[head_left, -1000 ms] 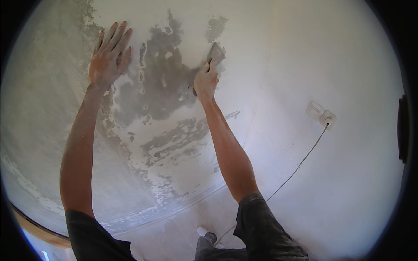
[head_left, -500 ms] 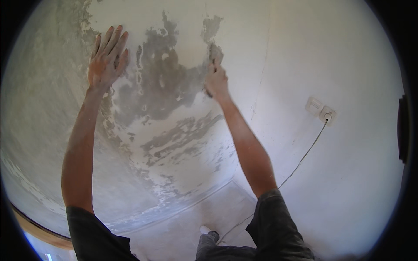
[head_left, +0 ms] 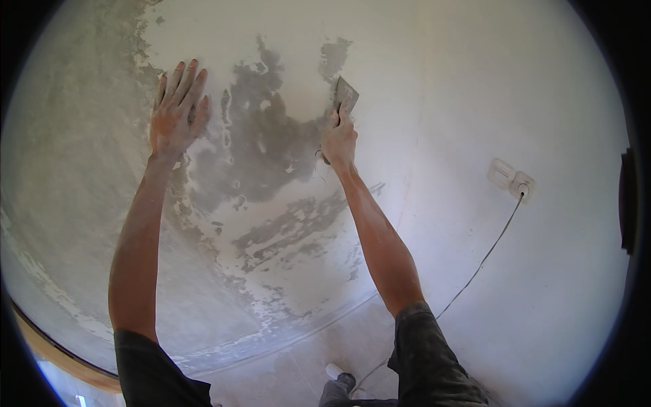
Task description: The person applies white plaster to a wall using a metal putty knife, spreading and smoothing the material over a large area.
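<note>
Two hands [head_left: 173,125] [head_left: 339,142] and one scraper [head_left: 348,93] are seen. Two wall plates [head_left: 502,173] [head_left: 517,178], one plug [head_left: 523,190] and one cord [head_left: 500,237] are counted, two sleeves [head_left: 152,373] [head_left: 434,366] are shown, and one shoe [head_left: 333,371] is clearly made out.

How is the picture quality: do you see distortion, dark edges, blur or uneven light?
Head view: corners black, lower edge of the patchy wall bent; head view: plain wall warm above, bluish below; head view: scraper and right hand without strong blur.
</note>
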`<act>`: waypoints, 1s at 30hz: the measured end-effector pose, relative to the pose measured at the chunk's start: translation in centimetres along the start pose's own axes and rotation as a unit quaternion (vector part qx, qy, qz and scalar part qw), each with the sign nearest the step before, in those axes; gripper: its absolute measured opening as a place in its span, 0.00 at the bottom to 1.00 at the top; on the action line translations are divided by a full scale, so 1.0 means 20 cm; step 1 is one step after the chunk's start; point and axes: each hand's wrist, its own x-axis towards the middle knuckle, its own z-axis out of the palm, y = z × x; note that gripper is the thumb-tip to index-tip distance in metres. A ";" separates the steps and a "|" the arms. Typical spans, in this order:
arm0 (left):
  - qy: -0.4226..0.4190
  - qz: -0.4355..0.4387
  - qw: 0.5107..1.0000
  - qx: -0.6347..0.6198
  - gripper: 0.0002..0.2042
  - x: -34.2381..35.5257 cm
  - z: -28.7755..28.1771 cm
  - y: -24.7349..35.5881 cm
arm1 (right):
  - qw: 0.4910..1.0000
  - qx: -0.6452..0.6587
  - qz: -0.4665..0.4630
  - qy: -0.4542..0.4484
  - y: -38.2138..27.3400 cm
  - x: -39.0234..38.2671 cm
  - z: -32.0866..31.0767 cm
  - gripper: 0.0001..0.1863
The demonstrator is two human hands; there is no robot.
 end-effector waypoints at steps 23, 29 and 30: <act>0.023 -0.021 0.999 -0.007 0.21 0.02 0.00 0.00 | 0.977 -0.117 -0.045 -0.173 1.23 -1.04 -0.07 0.30; 0.045 -0.022 0.999 -0.017 0.21 -0.01 -0.03 -0.02 | 0.918 0.041 0.379 -0.110 1.67 -2.01 -0.21 0.33; 0.033 -0.016 0.999 -0.014 0.21 0.00 0.02 0.01 | 0.884 0.041 0.446 -0.135 1.66 -2.07 -0.23 0.33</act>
